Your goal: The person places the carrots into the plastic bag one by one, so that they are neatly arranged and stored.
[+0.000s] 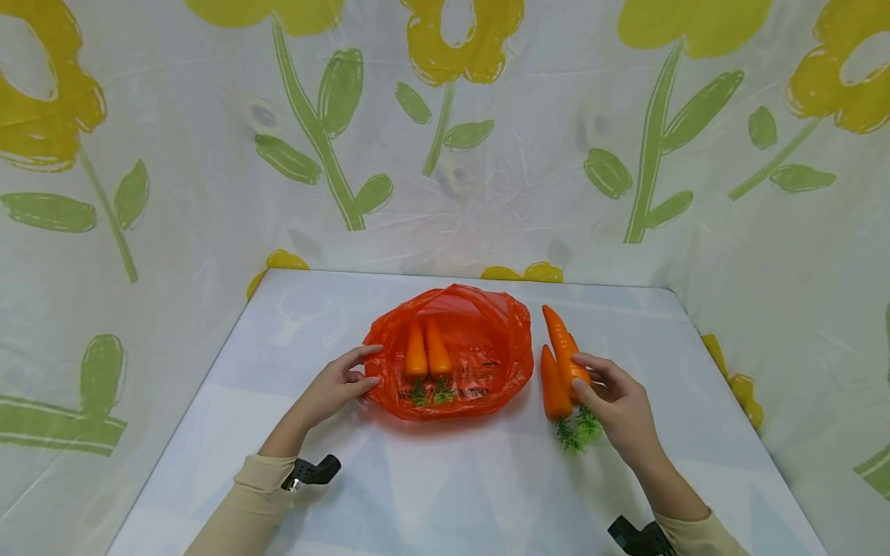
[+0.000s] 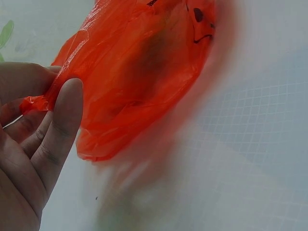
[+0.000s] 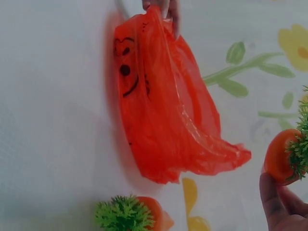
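A red plastic bag [image 1: 518, 340] lies with its mouth open on the table, two orange carrots [image 1: 416, 351] with green tops inside it. My left hand [image 1: 341, 386] pinches the bag's left edge; gathered plastic shows between thumb and fingers in the left wrist view. To the right of the bag, my right hand [image 1: 622, 405] holds a carrot [image 1: 560, 336] near its leafy end, tip pointing away. That carrot [image 3: 279, 156] is raised off the table in the right wrist view. Another carrot [image 1: 554, 390] lies beside it, and a further bit of orange shows partly hidden behind the held one.
The white table [image 1: 445, 494] has pale blue triangle patterns. Behind it and along both sides hangs a curtain [image 1: 528, 170] printed with yellow flowers and green leaves. Black wrist devices [image 1: 313, 469] sit at both sleeves.
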The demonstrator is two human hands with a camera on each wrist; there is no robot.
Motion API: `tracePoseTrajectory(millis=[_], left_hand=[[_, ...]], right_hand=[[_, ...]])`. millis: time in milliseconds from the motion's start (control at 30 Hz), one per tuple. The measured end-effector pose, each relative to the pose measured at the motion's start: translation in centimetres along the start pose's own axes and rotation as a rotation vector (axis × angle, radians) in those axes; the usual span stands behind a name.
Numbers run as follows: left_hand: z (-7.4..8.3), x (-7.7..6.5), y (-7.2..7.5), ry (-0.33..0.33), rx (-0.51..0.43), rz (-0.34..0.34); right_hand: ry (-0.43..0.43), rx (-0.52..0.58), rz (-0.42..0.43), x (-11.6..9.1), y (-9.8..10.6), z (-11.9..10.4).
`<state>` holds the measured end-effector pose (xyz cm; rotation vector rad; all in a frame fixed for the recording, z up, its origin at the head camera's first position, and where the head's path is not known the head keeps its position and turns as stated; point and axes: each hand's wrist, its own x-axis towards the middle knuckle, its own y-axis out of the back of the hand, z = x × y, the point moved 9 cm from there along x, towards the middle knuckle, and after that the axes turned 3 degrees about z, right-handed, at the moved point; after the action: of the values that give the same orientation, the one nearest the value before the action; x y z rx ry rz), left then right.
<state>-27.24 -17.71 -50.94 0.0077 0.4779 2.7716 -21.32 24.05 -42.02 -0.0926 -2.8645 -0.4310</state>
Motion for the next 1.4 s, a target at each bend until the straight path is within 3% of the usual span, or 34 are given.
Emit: tracePoseTrajectory(millis=[700,1400], left_hand=[[0.1,0.0,0.1,-0.017,0.002,-0.001],[0.1,-0.1,0.0,-0.014,0.002,0.001]], right_hand=[[0.083,0.016,-0.034,-0.4,-1.6,-1.2],[0.082,0.068,-0.081,-0.5,-3.9,-0.3]])
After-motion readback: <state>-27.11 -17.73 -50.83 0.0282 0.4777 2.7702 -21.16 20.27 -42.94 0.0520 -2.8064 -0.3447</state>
